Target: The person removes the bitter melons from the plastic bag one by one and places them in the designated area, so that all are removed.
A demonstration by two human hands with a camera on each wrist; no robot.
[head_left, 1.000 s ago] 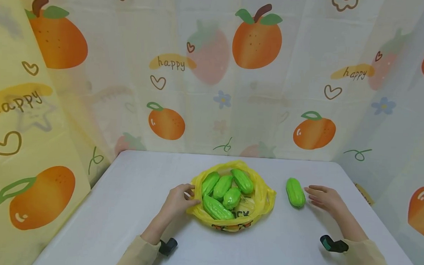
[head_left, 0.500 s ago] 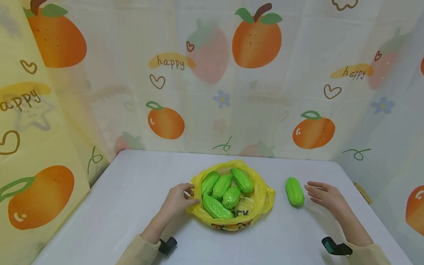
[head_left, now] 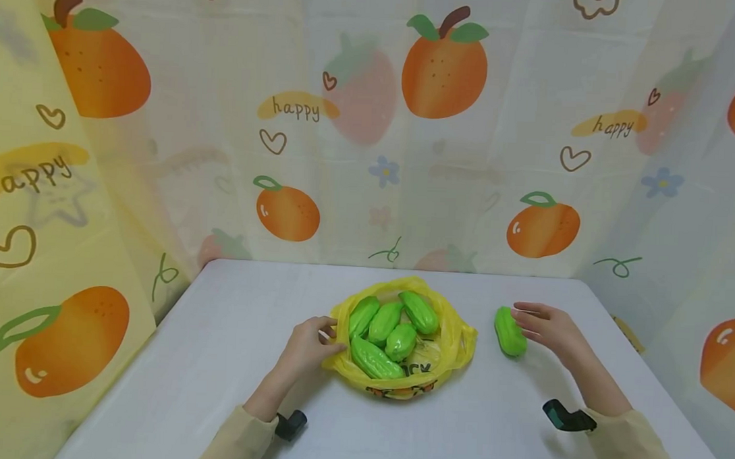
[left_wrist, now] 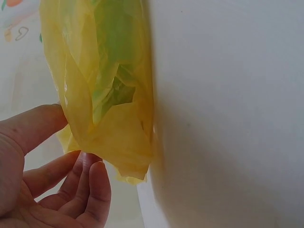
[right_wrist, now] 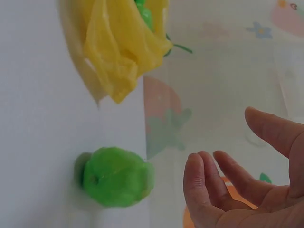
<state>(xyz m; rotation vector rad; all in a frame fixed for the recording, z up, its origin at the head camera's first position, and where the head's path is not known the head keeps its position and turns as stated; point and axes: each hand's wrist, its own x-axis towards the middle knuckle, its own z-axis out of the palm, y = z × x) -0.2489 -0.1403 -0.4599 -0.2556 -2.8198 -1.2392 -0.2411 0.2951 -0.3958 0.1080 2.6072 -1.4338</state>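
Observation:
A yellow plastic bag (head_left: 470,338) stands on the table with its mouth rolled wide. Several shiny green, ridged gourd-like vegetables (head_left: 422,314) lie inside. My left hand (head_left: 307,345) pinches the bag's left rim; in the left wrist view the thumb presses one side of the yellow film (left_wrist: 123,137) and the index finger goes behind it. To the right of the bag, one more green gourd-like vegetable (head_left: 508,336) lies on the table. My right hand (head_left: 549,328) hovers above its right side, fingers apart and holding nothing. The right wrist view shows a gap between hand and vegetable (right_wrist: 116,178).
A white table (head_left: 217,359) carries everything. Behind and beside it hangs a pale curtain (head_left: 455,165) printed with oranges, strawberries and the word happy. A black wrist camera (head_left: 290,426) sits at the left cuff, another wrist camera (head_left: 569,417) at the right.
My right hand has moved left and slightly away from me, from beside the lone vegetable to over its upper right end. The left hand and the bag stay put.

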